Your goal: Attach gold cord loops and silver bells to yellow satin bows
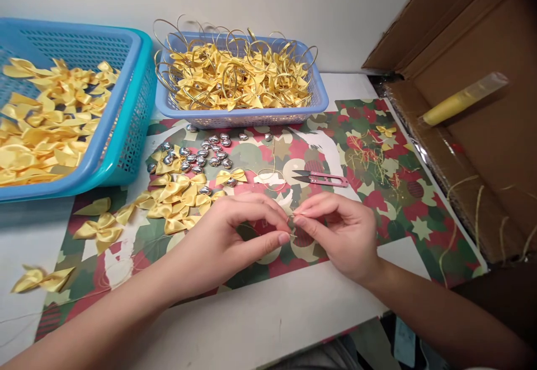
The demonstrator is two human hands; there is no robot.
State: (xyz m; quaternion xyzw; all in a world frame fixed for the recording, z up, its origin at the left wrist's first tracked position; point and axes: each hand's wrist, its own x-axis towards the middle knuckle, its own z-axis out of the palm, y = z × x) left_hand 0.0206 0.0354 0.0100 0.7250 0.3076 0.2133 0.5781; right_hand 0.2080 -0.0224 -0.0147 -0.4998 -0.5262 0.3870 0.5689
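Observation:
My left hand (235,235) and my right hand (348,233) meet above the patterned sheet. Thumb and forefinger of the right are pinched on the end of a thin gold thread (292,225). The left thumb and fingertips close in on the same thread from the other side; its exact path between them is too fine to follow. Just beyond the right hand lie pink-handled thread snips (321,178). Past the left hand are a yellow ribbon bow (231,176) with a silver bell at its middle, a pile of bows (176,196) and several loose silver jingle bells (205,151).
A blue basket (241,115) at the back holds bows on gold wire loops. Another blue basket (126,101), nested in a teal one (138,101), holds more bows at left. Thread scraps (369,154) lie right, beside a cardboard box (465,40) with a yellow tube (461,101).

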